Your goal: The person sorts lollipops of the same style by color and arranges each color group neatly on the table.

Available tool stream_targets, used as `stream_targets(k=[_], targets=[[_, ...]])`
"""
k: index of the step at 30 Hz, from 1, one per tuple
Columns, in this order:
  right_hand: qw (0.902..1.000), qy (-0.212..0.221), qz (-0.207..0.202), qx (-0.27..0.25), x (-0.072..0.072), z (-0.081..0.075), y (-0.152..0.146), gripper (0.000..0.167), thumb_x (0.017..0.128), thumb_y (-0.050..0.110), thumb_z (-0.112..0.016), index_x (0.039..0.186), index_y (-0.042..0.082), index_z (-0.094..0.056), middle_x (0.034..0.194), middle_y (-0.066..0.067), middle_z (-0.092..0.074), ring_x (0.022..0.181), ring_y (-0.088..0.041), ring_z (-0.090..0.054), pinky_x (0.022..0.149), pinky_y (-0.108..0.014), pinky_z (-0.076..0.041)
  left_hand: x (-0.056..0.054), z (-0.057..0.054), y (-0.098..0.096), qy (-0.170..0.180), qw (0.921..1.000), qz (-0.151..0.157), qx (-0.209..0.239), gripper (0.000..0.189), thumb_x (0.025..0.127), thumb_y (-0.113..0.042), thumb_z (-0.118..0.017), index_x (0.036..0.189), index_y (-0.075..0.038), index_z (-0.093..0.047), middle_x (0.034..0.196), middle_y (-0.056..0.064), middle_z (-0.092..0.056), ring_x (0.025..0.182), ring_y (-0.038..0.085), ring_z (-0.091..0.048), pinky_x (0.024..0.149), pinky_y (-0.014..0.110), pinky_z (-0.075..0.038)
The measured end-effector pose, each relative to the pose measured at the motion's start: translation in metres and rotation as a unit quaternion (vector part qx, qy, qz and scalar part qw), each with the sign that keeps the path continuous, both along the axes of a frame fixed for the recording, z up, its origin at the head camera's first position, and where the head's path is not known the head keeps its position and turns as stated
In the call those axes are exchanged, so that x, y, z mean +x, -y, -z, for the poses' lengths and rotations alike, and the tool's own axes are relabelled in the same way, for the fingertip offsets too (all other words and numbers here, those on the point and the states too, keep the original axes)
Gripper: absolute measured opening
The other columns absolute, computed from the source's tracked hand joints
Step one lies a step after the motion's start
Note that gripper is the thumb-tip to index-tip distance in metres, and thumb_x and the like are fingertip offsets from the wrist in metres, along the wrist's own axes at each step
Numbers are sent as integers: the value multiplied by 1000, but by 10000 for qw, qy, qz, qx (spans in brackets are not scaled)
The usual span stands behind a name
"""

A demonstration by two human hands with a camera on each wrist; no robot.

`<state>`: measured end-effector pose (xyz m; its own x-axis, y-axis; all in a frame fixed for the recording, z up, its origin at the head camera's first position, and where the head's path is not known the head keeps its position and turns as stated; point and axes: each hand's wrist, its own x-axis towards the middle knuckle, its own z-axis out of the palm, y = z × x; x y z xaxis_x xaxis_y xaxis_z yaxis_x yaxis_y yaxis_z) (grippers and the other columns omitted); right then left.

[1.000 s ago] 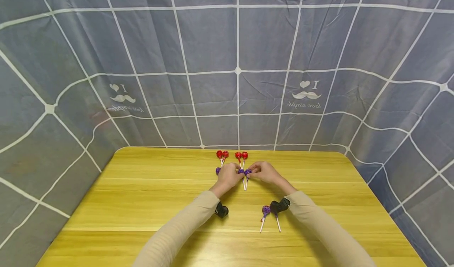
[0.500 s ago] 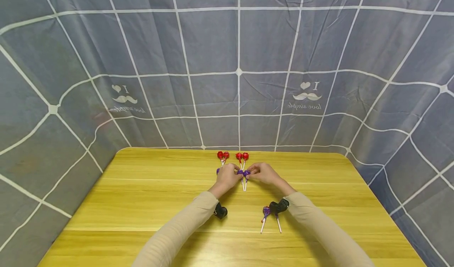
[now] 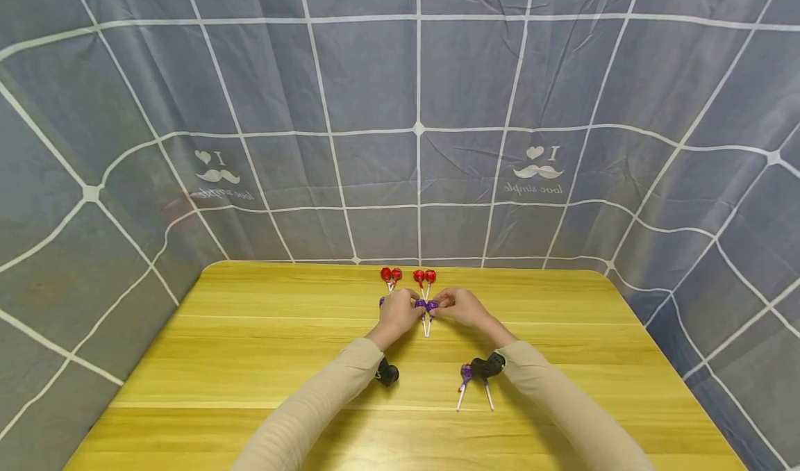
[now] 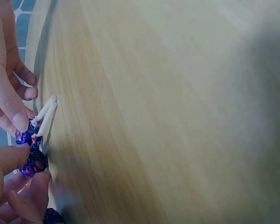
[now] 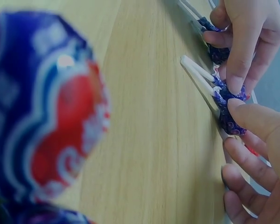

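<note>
Two purple-wrapped lollipops lie side by side, their white sticks [image 3: 428, 328] meeting at the near end in a V. My left hand [image 3: 400, 312] pinches the left purple lollipop [image 4: 33, 163] by its head between thumb and fingers. From the other side, my right hand [image 3: 464, 307] pinches the head of the right purple lollipop [image 5: 232, 122]. Just beyond them lies a pair of red lollipops [image 3: 430, 276], sticks pointing toward the purple heads. Left of that is another red pair [image 3: 386, 274]; a purple lollipop [image 5: 219, 52] below it is mostly hidden behind my left hand.
Nearer me, a purple lollipop [image 3: 466, 374] lies under the right wrist camera [image 3: 487, 366], which hides the head of a second one beside it. The wooden table [image 3: 262, 360] ends at a grey checked curtain [image 3: 375, 172] behind.
Both hands and the two purple lollipops between them have shifted slightly left relative to the red pair beyond. The grips look the same, and the other lollipops have stayed put.
</note>
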<state>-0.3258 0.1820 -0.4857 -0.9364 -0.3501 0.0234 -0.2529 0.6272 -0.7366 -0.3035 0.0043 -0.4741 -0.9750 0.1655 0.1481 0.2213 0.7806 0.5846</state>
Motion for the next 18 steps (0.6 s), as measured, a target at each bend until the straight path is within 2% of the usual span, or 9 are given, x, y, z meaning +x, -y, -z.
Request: stream_targets(k=[8, 18], targets=[[10000, 79, -31, 18, 0, -2, 1, 28, 82, 16, -76, 103, -1, -69, 85, -11, -72, 72, -10, -61, 66, -24, -45, -1, 1, 1, -14, 10000, 10, -33, 31, 83, -19, -76, 107, 0, -71, 72, 7, -71, 52, 7, -45, 47, 19, -33], [9999, 90, -59, 1, 0, -1, 1, 33, 82, 16, -76, 109, -1, -67, 88, -13, -72, 75, -12, -64, 66, -23, -45, 0, 0, 2, 23, 10000, -16, -64, 31, 83, -21, -76, 106, -1, -71, 65, 3, -64, 51, 8, -39, 46, 20, -27]])
